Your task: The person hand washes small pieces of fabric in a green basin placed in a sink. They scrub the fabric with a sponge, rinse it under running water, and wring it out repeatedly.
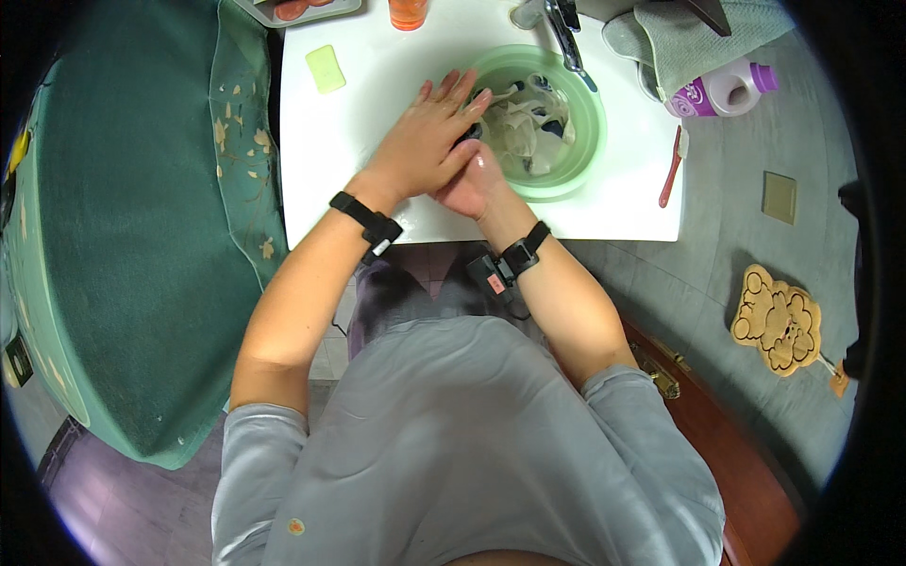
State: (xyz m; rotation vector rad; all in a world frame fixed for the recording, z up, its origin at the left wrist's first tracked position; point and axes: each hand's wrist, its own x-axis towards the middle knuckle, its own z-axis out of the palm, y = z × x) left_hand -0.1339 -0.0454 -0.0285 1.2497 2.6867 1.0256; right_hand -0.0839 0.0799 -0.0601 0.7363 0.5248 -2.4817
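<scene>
My left hand lies palm down, fingers spread and wet, at the left rim of a green plastic basin. Beneath it, my right hand is turned partly palm up, touching it, with its fingers hidden. A small dark thing shows between the hands; whether either grips it cannot be told. Wet white fabric with dark blue patches lies in water in the basin. Above the basin's rim reaches a chrome faucet. A pale yellow-green soap bar rests on the white sink top.
A red-handled brush lies near the counter's right edge. Beyond are a white and purple jug and a grey-green towel. An orange cup and a tray stand at the back. A green fabric-covered object borders the left.
</scene>
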